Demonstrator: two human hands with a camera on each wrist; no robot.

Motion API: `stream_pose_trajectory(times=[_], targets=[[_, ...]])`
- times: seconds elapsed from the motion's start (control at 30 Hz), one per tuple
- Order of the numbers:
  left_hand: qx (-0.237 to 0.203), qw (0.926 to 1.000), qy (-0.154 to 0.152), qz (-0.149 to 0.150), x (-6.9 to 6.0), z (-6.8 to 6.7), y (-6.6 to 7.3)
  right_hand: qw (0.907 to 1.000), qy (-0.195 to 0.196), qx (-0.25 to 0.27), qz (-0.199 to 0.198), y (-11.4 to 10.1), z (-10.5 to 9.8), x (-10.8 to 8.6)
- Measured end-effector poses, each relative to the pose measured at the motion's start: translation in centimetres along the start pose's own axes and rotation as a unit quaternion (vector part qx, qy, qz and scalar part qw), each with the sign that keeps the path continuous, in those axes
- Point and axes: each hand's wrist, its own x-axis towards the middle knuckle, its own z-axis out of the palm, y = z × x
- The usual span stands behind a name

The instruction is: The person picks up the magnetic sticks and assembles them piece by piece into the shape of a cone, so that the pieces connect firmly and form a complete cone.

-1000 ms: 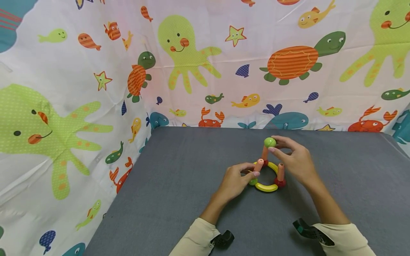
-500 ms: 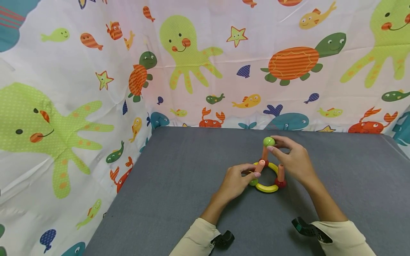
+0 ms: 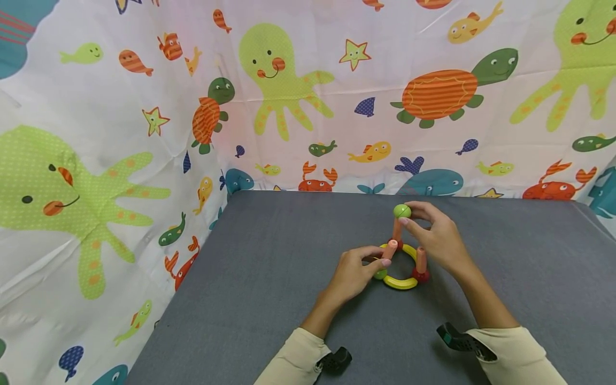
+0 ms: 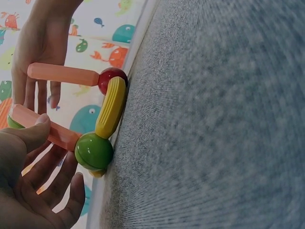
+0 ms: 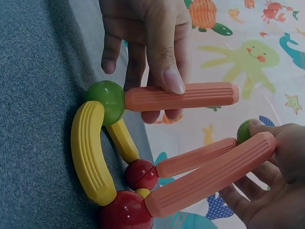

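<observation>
A ring of yellow curved sticks (image 3: 401, 283) lies on the table, joined by two red balls (image 3: 421, 275) and a green ball (image 4: 94, 150). From each of these balls rises an orange rod (image 3: 421, 260). My left hand (image 3: 351, 271) pinches the left rod (image 5: 183, 97) between thumb and fingers, just above its green ball. At the back, my right hand (image 3: 445, 238) pinches another green ball (image 3: 401, 211) on the top end of the back rod (image 3: 397, 230). In the right wrist view this upper ball is partly hidden behind the front rod (image 5: 209, 174).
A grey cloth-covered table (image 3: 269, 267) spreads around the toy. Behind it and on the left hangs a white curtain (image 3: 298, 149) printed with sea animals. Black wrist devices (image 3: 337, 361) sit at both sleeves.
The right hand and its green ball have shifted slightly left and up, the back rod's top going with them. The left hand keeps its hold on the left rod.
</observation>
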Motion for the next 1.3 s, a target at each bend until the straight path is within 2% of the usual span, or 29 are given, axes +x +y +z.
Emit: stream_pose_trajectory(times=[0.4, 0.97, 1.3], targets=[[0.0, 1.0, -0.001, 0.001, 0.0, 0.1, -0.1, 0.9999, -0.005, -0.005, -0.009, -0.2, 0.0, -0.5], [-0.001, 1.0, 0.008, 0.003, 0.1, 0.4, 0.0, 0.9997, -0.008, -0.019, -0.016, -0.3, 0.2, -2.8], [-0.008, 0.9999, 0.009, -0.003, 0.0, 0.5, 0.1, 0.9995, -0.004, -0.025, -0.02, -0.2, 0.4, -3.1]])
